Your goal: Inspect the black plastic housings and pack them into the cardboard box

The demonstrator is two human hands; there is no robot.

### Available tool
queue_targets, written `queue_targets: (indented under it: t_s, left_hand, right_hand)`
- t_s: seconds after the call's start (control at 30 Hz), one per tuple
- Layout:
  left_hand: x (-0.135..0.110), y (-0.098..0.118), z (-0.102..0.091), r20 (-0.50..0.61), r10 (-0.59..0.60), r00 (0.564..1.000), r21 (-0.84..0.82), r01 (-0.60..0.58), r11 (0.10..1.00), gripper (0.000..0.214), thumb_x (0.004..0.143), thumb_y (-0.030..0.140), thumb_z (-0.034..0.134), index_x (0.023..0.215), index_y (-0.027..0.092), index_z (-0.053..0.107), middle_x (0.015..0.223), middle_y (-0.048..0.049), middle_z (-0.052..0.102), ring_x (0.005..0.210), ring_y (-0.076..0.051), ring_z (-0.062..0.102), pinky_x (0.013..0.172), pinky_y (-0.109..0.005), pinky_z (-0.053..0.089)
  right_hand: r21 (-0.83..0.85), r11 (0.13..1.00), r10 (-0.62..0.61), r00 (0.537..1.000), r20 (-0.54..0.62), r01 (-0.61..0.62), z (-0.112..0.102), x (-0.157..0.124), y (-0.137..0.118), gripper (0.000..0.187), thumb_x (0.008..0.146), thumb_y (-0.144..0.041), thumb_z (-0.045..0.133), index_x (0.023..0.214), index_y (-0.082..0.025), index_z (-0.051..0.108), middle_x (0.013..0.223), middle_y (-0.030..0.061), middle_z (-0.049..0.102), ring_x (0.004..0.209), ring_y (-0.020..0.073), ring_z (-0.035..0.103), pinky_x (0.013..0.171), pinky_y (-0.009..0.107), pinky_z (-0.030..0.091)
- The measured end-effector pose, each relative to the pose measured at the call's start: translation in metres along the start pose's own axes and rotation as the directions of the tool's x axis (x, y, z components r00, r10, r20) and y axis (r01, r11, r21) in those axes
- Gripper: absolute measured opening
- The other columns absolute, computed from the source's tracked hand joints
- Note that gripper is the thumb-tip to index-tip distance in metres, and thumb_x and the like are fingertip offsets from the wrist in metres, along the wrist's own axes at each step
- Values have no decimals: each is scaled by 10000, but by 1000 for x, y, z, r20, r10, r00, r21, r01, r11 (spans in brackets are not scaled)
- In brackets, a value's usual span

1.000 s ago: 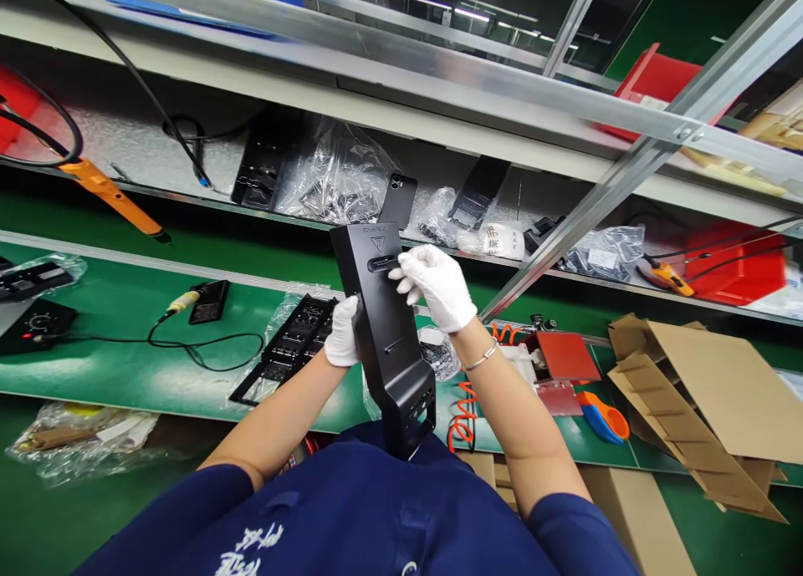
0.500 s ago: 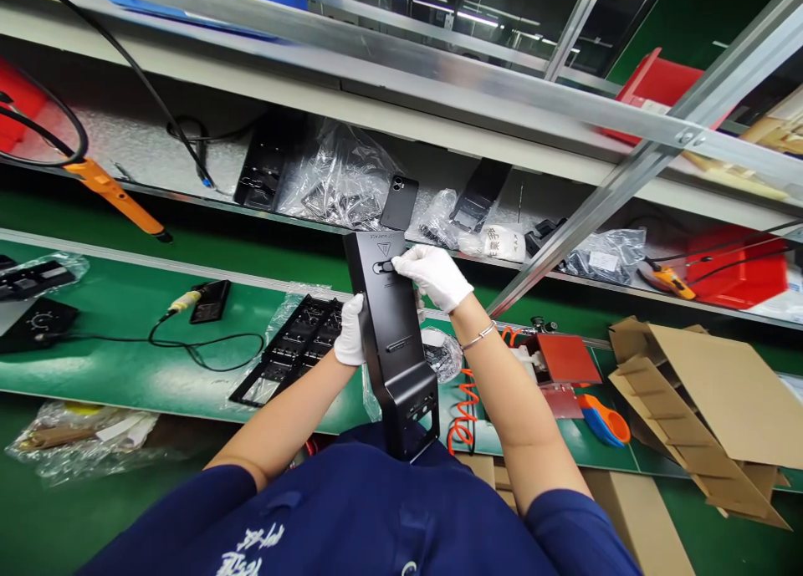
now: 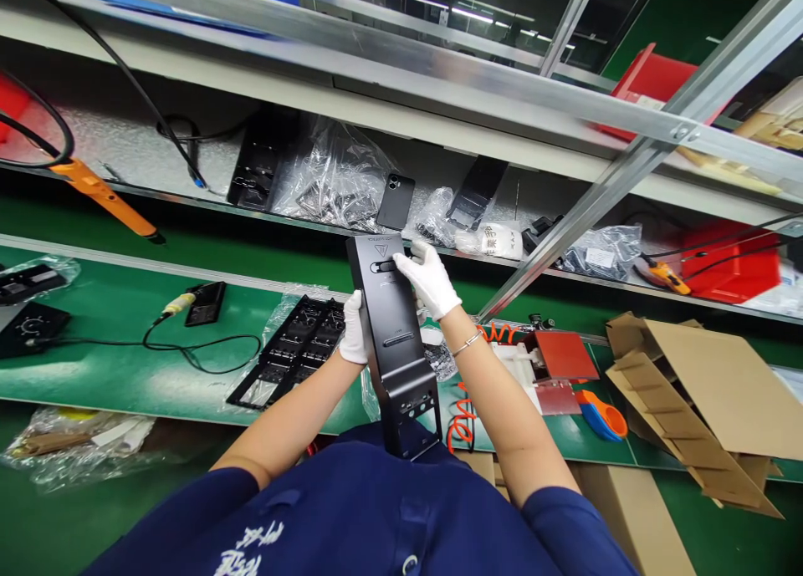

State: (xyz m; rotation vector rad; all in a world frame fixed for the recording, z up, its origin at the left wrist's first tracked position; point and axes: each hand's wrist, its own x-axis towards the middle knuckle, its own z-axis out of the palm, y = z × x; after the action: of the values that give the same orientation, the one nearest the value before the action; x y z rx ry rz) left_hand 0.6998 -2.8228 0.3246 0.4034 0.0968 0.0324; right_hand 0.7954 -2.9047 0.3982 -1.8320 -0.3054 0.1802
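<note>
A long black housing [image 3: 398, 317] is held up in front of my chest, its slotted face toward me and its stepped, cut-out end resting near my shirt. My gloved left hand [image 3: 353, 329] grips its left edge, with most of the fingers hidden behind it. On the other side, my gloved right hand [image 3: 432, 282] has its thumb at the upper slot [image 3: 381, 267] and its fingers about the right edge. Below the warning triangle, that slot shows a pale opening at its left end. Black moulded frames [image 3: 294, 350] lie on plastic wrap to the left.
A shelf edge runs behind my hands, bearing a phone [image 3: 396, 201], bagged parts [image 3: 339, 183] and a red bin [image 3: 731, 262]. An orange electric screwdriver [image 3: 106, 200] hangs at left. On the right are a red-topped fixture [image 3: 565, 356], tape dispenser [image 3: 602, 415] and cardboard dividers [image 3: 683, 425].
My right hand has shifted from pinching at the slot to a looser hold around the housing's right edge. The left hand keeps its grip, and the view has drifted slightly.
</note>
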Motion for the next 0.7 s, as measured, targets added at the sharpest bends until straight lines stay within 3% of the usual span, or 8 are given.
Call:
queue_targets:
  t_s: [0.07, 0.13, 0.3, 0.4, 0.53, 0.7]
  left_hand:
    - [0, -1, 1, -58, 38, 998, 11, -37, 999, 600, 887, 594, 514, 1232, 141, 703, 1101, -125, 793, 1126, -338, 722, 1071, -506, 535]
    - [0, -2, 2, -100, 80, 992, 22, -78, 997, 561, 906, 561, 503, 1227, 147, 704, 1078, -109, 800, 1111, -312, 731, 1059, -459, 550]
    - [-3, -4, -2, -62, 74, 995, 65, -70, 995, 508, 859, 551, 610, 1187, 176, 713, 1068, -73, 805, 1133, -297, 726, 1070, -413, 548]
    - [-2, -3, -5, -76, 49, 996, 111, -40, 993, 490, 823, 560, 654, 1129, 185, 733, 1054, -84, 805, 1127, -307, 727, 1066, -423, 554]
    - [0, -4, -8, -142, 86, 986, 150, -64, 987, 510, 807, 577, 658, 1118, 181, 740, 1069, -97, 800, 1116, -311, 727, 1041, -418, 568]
    - [5, -14, -12, -119, 114, 986, 126, -99, 987, 584, 808, 593, 662, 1226, 187, 700, 1147, -89, 785, 1115, -314, 720, 1015, -440, 575]
  right_hand:
    - [46, 999, 21, 993, 118, -27, 2, -2, 2, 570, 775, -509, 801, 1206, -172, 641, 1199, 102, 711, 1109, 236, 670, 1016, 368, 525]
    - [95, 994, 38, 977, 209, -59, 4, -4, 3, 564, 745, -578, 813, 1116, -175, 678, 1100, 82, 746, 993, 223, 700, 934, 366, 565]
    - [309, 945, 42, 978, 202, -104, 6, -10, 2, 478, 742, -533, 830, 1024, -178, 679, 961, 41, 756, 766, 149, 682, 692, 265, 568]
    - [348, 926, 78, 974, 215, -150, 5, -10, 5, 423, 768, -514, 816, 976, -175, 672, 856, 23, 737, 678, 133, 647, 644, 260, 550]
    - [316, 943, 35, 974, 226, -108, 4, -10, 12, 457, 796, -574, 774, 1017, -183, 687, 926, 32, 747, 773, 159, 673, 729, 291, 570]
    - [171, 985, -29, 990, 141, 5, 4, -4, 18, 483, 821, -579, 754, 1114, -198, 714, 1029, 33, 761, 960, 204, 694, 930, 357, 558]
